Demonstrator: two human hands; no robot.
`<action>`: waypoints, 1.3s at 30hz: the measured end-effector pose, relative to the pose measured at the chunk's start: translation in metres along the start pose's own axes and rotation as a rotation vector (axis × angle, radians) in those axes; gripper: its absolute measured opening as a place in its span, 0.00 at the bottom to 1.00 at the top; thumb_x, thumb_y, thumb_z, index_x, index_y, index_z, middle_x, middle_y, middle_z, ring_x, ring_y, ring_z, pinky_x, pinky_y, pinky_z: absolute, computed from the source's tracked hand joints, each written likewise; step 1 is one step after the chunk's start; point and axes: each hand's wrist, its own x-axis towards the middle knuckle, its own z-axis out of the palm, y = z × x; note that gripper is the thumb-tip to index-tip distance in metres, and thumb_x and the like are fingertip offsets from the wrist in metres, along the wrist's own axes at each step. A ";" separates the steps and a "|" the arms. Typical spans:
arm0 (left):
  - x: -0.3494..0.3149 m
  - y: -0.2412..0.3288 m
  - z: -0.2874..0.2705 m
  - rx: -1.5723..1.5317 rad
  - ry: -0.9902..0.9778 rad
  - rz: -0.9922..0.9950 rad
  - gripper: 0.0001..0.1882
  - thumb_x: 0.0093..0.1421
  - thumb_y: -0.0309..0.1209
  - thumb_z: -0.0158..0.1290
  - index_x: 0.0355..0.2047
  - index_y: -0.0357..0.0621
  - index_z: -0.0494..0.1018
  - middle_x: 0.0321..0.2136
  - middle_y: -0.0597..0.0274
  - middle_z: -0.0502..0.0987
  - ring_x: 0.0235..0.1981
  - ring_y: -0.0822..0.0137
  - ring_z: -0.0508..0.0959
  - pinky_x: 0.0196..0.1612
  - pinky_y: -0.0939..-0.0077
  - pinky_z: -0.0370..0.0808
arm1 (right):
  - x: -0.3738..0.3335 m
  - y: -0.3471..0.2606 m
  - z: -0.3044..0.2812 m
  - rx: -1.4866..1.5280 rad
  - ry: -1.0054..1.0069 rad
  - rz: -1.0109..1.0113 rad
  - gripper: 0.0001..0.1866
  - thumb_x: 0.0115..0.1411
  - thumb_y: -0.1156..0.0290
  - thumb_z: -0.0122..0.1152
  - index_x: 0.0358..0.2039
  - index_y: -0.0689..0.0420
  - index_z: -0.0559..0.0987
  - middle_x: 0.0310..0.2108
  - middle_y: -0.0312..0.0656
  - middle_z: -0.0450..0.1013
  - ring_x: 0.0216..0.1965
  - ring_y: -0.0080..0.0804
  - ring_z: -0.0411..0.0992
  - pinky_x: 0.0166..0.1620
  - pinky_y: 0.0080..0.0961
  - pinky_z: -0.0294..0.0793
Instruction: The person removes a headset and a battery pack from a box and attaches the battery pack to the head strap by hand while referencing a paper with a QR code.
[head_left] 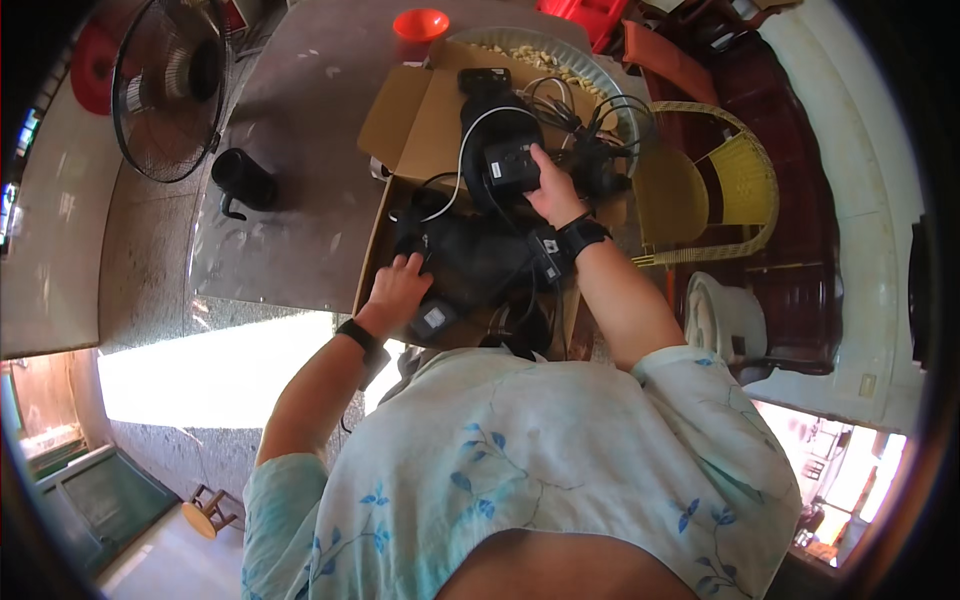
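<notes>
My right hand [555, 190] grips a small black boxy device [511, 168] with a white label, its thumb on top. A white cable [463, 170] loops past the device, over a dark rounded thing I cannot make out. My left hand [398, 295] has its fingers bent and closed on the near-left side of a black bag-like item [475, 255], which lies in an open cardboard box [425, 120]. Another black piece with a pale label [434, 318] sits beside that hand. Black wristbands with small devices are on both my wrists.
Tangled black cables [590, 130] lie at the box's right. Behind stand a wide round tray [540, 42] with pale pieces and an orange bowl [421, 24]. A black mug [243, 180] stands on the table left; a fan [172, 85] is beyond it. A yellow woven chair [740, 185] is right.
</notes>
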 end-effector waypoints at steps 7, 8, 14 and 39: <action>-0.021 -0.013 -0.013 0.028 0.348 0.243 0.07 0.45 0.26 0.48 0.26 0.51 0.73 0.27 0.68 0.70 0.31 0.64 0.71 0.32 0.70 0.69 | -0.038 -0.040 -0.022 -0.848 -0.023 0.030 0.16 0.53 0.57 0.53 0.33 0.58 0.71 0.25 0.38 0.70 0.21 0.23 0.69 0.23 0.18 0.69; -0.022 -0.008 -0.019 -0.050 0.384 0.179 0.06 0.45 0.27 0.49 0.26 0.51 0.73 0.27 0.67 0.70 0.30 0.63 0.72 0.30 0.70 0.69 | -0.038 -0.045 -0.036 -0.902 -0.015 0.011 0.14 0.54 0.60 0.52 0.33 0.58 0.71 0.24 0.37 0.70 0.20 0.22 0.68 0.22 0.17 0.69; -0.018 -0.014 -0.055 -0.456 0.586 -0.078 0.06 0.53 0.31 0.47 0.29 0.47 0.72 0.21 0.54 0.74 0.25 0.52 0.73 0.28 0.65 0.70 | -0.058 -0.065 -0.076 -0.919 0.038 0.166 0.07 0.55 0.71 0.47 0.33 0.59 0.72 0.21 0.35 0.69 0.19 0.20 0.67 0.21 0.14 0.67; 0.005 0.048 -0.082 -1.486 -0.056 -0.066 0.15 0.54 0.37 0.48 0.34 0.36 0.68 0.20 0.65 0.72 0.18 0.78 0.70 0.20 0.87 0.65 | -0.193 0.002 0.013 -1.217 -0.427 -0.411 0.21 0.52 0.77 0.51 0.49 0.57 0.65 0.26 0.42 0.71 0.24 0.26 0.70 0.30 0.22 0.69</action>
